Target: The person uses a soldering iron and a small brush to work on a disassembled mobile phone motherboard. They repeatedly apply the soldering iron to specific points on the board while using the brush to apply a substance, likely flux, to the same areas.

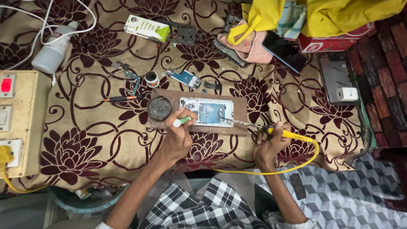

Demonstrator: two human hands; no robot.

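Both hands gripping — left hand [178, 138] a green-tipped tool [181, 121], right hand [268, 146] a soldering iron [271, 130].

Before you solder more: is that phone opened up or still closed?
Opened up: the phone lies on the board, its insides showing.

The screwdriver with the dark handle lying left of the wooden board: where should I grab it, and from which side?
Grip the screwdriver around its dark handle, coming straight down from above. It lies flat on the patterned cloth, roughly level across the picture, thin metal tip pointing left, so the thicker handle is the easier hold. Approach from the left side: the round tin and wooden board crowd its right end.
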